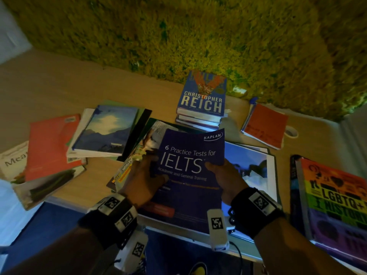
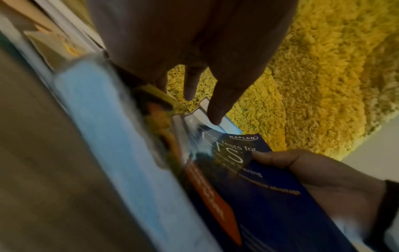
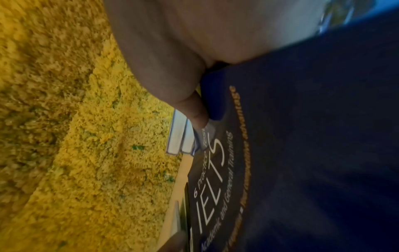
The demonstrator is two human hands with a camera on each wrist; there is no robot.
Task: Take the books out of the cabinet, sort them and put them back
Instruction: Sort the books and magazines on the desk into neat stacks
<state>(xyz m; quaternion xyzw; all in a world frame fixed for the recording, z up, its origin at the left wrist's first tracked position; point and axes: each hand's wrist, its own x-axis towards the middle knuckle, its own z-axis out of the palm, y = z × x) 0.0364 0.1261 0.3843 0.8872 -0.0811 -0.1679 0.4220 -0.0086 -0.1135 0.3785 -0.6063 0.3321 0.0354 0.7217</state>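
Observation:
A dark blue Kaplan IELTS practice book (image 1: 190, 175) is tilted up over the pile at the middle of the wooden table (image 1: 59, 86). My right hand (image 1: 218, 171) grips its right edge, with the thumb (image 2: 274, 158) pressed on the cover and the fingers hidden underneath. My left hand (image 1: 153, 165) lies at the book's left edge, and its fingers (image 2: 218, 109) look straight in the left wrist view. The right wrist view shows the same IELTS book (image 3: 302, 153) close up. Beneath it lies a large book with a blue and white photo cover (image 1: 250, 165).
A stack topped by a Christopher Reich novel (image 1: 202, 100) stands behind. On the left lie a red book (image 1: 51, 147), a blue sky-cover book (image 1: 107, 132) and a cookbook (image 1: 14, 159). A red notebook (image 1: 266, 126) and a rainbow LGBTQ+ history book (image 1: 337, 199) sit on the right. Beyond the table is a yellow-green shag rug (image 1: 198, 36).

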